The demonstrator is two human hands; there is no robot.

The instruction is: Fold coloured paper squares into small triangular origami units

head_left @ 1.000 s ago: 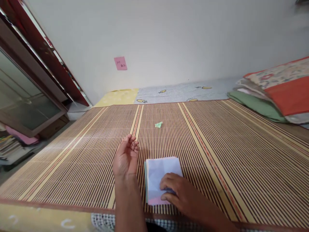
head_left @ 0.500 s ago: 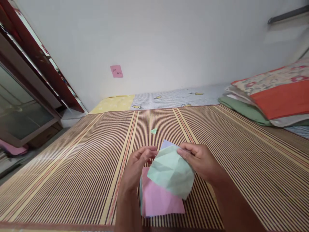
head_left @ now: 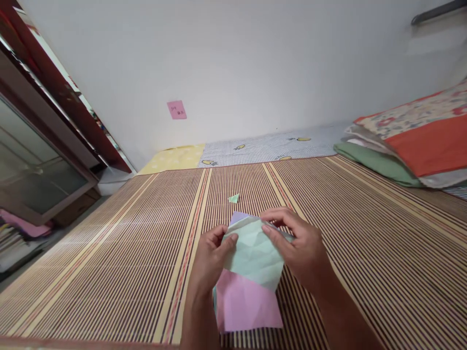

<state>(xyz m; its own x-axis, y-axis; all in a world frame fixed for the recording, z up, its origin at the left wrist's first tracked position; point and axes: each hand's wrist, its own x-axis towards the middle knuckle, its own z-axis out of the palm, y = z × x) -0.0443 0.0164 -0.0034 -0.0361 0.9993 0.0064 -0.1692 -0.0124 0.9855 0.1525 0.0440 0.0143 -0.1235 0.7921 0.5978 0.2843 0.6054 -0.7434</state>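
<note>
Only the head cam to go on, so here's that. The green sheet [head_left: 253, 257] is up in both hands, overlapping the far part of the pink-topped stack [head_left: 251, 308] — can't tell if it's touching the stack or just above it. A purple corner [head_left: 239, 217] pokes out past the sheet, on the side away from the stack; could be its back or a second piece, no idea.

Left hand [head_left: 211, 253], beyond the stack and to its left, has the sheet's edge pinched between thumb and fingers. Right hand [head_left: 301, 243], beyond the stack and to its right, is clamped on the top edge, thumb facing us.

What could go wrong: the sheet looks thin and creased, so the hands pulling apart might tear it. Uneven pinching could skew a crease. And a low wrist might nudge the stack — its edges are already ragged. The little green scrap [head_left: 234, 199] lies on the mat [head_left: 109, 272] beyond the stack, well out of trouble.
</note>
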